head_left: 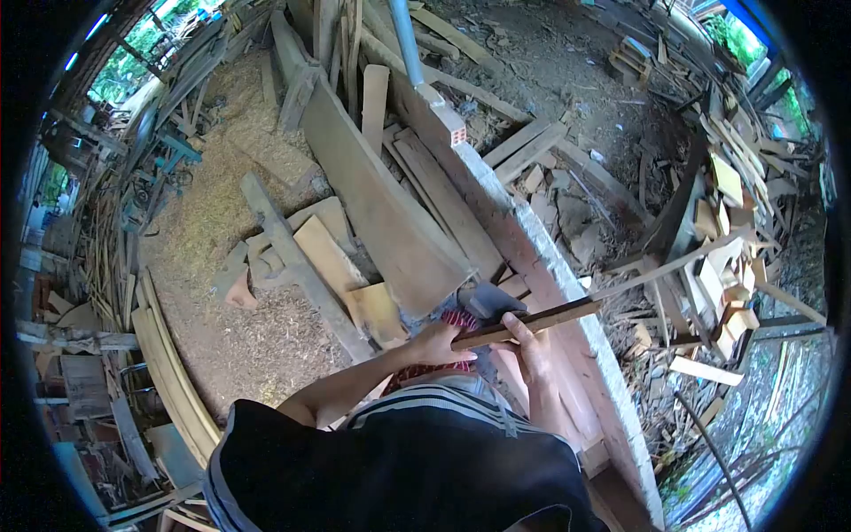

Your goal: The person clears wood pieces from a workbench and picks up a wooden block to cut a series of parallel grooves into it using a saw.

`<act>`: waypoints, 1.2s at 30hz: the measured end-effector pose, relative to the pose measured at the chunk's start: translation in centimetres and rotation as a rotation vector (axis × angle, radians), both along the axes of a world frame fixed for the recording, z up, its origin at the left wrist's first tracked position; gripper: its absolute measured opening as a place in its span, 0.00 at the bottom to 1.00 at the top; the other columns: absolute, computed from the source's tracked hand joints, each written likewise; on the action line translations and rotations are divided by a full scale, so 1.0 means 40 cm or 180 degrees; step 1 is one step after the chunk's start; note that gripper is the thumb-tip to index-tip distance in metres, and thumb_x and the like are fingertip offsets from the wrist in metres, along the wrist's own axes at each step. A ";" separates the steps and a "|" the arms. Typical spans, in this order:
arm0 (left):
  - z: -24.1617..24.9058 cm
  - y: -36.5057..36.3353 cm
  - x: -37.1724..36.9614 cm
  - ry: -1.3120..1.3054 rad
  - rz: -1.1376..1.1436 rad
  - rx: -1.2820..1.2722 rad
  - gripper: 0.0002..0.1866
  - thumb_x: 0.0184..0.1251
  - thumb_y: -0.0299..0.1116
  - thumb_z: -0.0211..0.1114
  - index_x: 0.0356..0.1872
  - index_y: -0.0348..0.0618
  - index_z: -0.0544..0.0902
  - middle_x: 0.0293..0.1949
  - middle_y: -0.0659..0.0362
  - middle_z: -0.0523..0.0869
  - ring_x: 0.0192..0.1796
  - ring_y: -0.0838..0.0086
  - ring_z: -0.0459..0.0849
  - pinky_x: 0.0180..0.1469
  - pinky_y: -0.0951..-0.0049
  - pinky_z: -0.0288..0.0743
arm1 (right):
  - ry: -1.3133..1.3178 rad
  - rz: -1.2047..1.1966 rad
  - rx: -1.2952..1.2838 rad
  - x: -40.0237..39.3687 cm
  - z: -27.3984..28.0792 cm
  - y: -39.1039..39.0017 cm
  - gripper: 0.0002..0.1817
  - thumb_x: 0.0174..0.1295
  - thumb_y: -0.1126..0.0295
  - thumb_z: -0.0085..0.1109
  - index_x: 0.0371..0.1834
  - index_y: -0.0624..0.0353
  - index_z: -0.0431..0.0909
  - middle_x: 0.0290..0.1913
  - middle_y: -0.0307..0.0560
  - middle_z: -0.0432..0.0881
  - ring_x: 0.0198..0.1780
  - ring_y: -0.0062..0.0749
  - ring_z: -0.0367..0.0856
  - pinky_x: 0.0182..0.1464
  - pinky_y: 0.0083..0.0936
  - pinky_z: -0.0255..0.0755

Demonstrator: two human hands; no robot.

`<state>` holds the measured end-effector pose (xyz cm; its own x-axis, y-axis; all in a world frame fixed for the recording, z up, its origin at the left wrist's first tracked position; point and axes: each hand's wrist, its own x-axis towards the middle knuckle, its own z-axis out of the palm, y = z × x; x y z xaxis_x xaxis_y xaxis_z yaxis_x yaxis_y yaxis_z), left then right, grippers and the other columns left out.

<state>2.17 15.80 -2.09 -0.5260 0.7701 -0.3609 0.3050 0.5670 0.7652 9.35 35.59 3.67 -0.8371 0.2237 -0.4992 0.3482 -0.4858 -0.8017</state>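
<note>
A narrow brown wooden strip [560, 315] with a dark line along its length is held in front of my waist, slanting up to the right. My left hand [433, 346] is closed around its left end. Farther along, my right hand [529, 348] grips it from below, with the thumb pressed on the upper face. The fingers of both hands are partly hidden behind the wood. Just beyond the strip, a dark grey rounded object [492, 301] shows near my legs. Red patterned cloth [456, 319] is visible beside my left hand.
A low brick wall [550, 262] runs along my right side. Wide curved planks [381, 195] lean ahead of me, with offcuts [328, 253] on the sawdust floor [266, 341]. Scrap wood [722, 266] is heaped beyond the wall. Long boards [173, 372] lie at left.
</note>
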 end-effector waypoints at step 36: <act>-0.245 -0.224 -0.414 -0.2212 0.3200 0.0308 0.14 0.60 0.38 0.71 0.33 0.42 0.75 0.13 0.68 0.67 0.11 0.82 0.66 0.12 0.78 0.62 | -0.0572 0.0226 0.5142 -0.400 0.215 0.506 0.12 0.64 0.65 0.56 0.46 0.56 0.83 0.46 0.53 0.83 0.41 0.44 0.84 0.43 0.34 0.77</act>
<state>-14.38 6.86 -11.88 -0.6201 0.1715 -0.7656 -0.7254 0.2464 0.6427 -6.64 55.84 12.28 -0.8281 0.5482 0.1170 0.4722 0.7947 -0.3815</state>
